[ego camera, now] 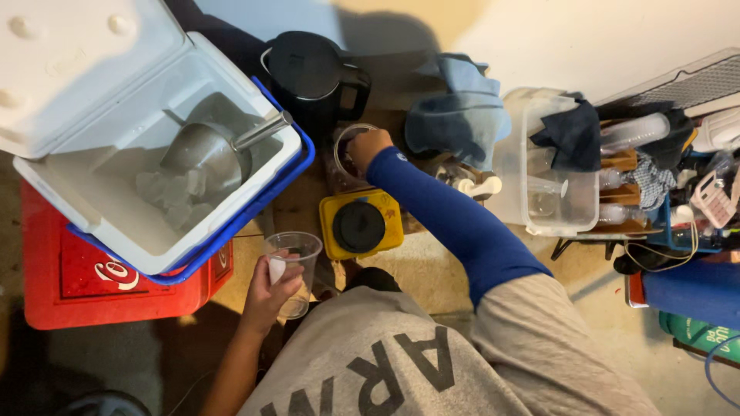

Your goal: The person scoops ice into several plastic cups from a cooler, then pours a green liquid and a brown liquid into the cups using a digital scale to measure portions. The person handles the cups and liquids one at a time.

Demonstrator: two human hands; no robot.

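My left hand (270, 296) grips a clear plastic cup (299, 254), holding it upright low in front of me, beside the open cooler. My right hand (368, 146), on an arm in a blue sleeve, reaches forward with its fingers closed over the rim of a round clear container (344, 154) beside a black kettle (312, 69). Whether the fingers hold anything inside it is hidden. A yellow square device with a round black top (361, 225) sits just under my right forearm.
A white and blue cooler (92, 200) stands open at the left on a red crate (69, 285), with ice cubes (173, 192) and a metal scoop (208, 150) inside. A blue cloth (462, 115) and a clear bin (543, 219) with bottles and cloths lie to the right.
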